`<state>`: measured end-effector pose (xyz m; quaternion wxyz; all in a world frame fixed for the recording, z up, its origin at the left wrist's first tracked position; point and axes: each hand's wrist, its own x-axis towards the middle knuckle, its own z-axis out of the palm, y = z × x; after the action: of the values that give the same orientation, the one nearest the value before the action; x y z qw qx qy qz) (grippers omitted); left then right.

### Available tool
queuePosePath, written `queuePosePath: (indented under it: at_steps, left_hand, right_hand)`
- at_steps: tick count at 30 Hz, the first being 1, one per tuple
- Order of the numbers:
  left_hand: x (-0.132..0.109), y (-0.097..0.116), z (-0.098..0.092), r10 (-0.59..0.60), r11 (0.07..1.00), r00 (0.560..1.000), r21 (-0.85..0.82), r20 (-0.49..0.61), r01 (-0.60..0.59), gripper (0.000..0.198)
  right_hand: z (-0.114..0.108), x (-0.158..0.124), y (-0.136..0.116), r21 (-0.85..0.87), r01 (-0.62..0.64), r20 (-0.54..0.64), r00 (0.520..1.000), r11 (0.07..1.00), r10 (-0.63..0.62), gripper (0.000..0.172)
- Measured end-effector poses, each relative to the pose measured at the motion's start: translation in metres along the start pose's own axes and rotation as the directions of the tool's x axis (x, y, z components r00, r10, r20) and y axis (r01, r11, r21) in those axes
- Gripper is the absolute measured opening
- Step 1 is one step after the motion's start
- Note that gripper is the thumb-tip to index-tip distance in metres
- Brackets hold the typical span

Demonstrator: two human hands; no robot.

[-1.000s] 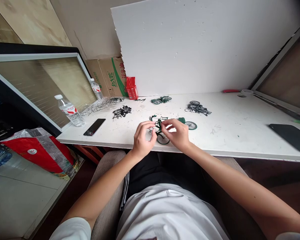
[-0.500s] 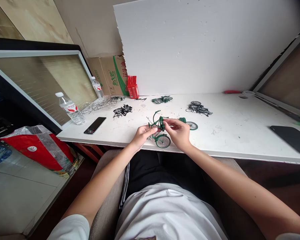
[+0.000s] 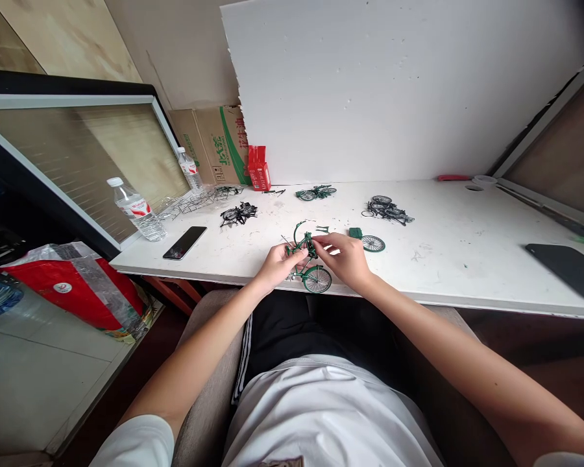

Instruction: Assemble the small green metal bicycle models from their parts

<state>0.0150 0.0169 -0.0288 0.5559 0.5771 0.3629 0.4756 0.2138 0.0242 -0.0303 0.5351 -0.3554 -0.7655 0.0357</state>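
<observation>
Over the table's front edge, my left hand [image 3: 276,267] grips a green model bicycle [image 3: 316,279] by its frame, thumb on top. One spoked wheel hangs at the bottom, nearest to me. My right hand [image 3: 345,261] pinches at the frame's right side with thumb and forefinger; whether a separate small piece sits in that pinch is hidden. Above the hands lie a curved green strip [image 3: 296,229] and a small green part [image 3: 322,229]. To the right of my right hand are a loose spoked wheel [image 3: 373,243] and a small green box-shaped piece [image 3: 355,232].
Farther back on the white table [image 3: 448,259] are a green model bicycle [image 3: 316,192] and dark bicycle parts [image 3: 388,211]. More black parts [image 3: 239,214] lie left, near a phone [image 3: 185,242], wire-like frames [image 3: 189,204] and two water bottles [image 3: 139,209]. A black slab [image 3: 567,269] lies right.
The bicycle has tilted and dropped slightly in my left hand, its top end shifting left and down. My right hand's fingers have moved slightly left and down along the frame.
</observation>
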Motion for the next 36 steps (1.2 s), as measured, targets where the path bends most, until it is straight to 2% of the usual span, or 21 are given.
queuePosePath:
  at_steps: [5, 10, 14, 18, 25, 30, 36]
  left_hand:
    - [0.0, 0.001, 0.0, 0.018, 1.0, 1.0, 0.023, 0.003, -0.018, 0.051]
    - [-0.005, 0.011, 0.002, 0.141, 0.986, 0.99, 0.086, 0.02, -0.143, 0.047]
    - [-0.013, 0.023, 0.003, 0.255, 0.931, 0.966, 0.258, 0.05, -0.259, 0.039]
    - [-0.019, 0.032, 0.005, 0.311, 0.872, 0.948, 0.377, 0.067, -0.313, 0.034]
    - [-0.025, 0.043, 0.009, 0.337, 0.825, 0.934, 0.44, 0.122, -0.355, 0.029]
    - [-0.026, 0.043, 0.008, 0.327, 0.819, 0.939, 0.463, 0.107, -0.338, 0.027]
    - [-0.027, 0.044, 0.009, 0.327, 0.823, 0.938, 0.452, 0.115, -0.343, 0.026]
  right_hand:
    - [-0.005, 0.004, -0.003, -0.05, 0.041, 0.035, 0.999, 0.998, -0.039, 0.013]
    - [-0.009, 0.005, -0.004, -0.075, 0.164, -0.015, 0.986, 0.984, -0.166, 0.011]
    - [-0.012, 0.008, -0.005, -0.107, 0.264, -0.065, 0.96, 0.959, -0.272, 0.013]
    - [-0.017, 0.014, -0.008, -0.081, 0.318, -0.073, 0.943, 0.945, -0.324, 0.014]
    - [-0.023, 0.017, -0.008, 0.004, 0.245, 0.024, 0.969, 0.969, -0.245, 0.009]
    - [-0.021, 0.015, -0.007, 0.093, 0.169, 0.014, 0.985, 0.981, -0.171, 0.012]
    - [-0.024, 0.017, -0.011, 0.091, 0.176, 0.064, 0.981, 0.98, -0.182, 0.012]
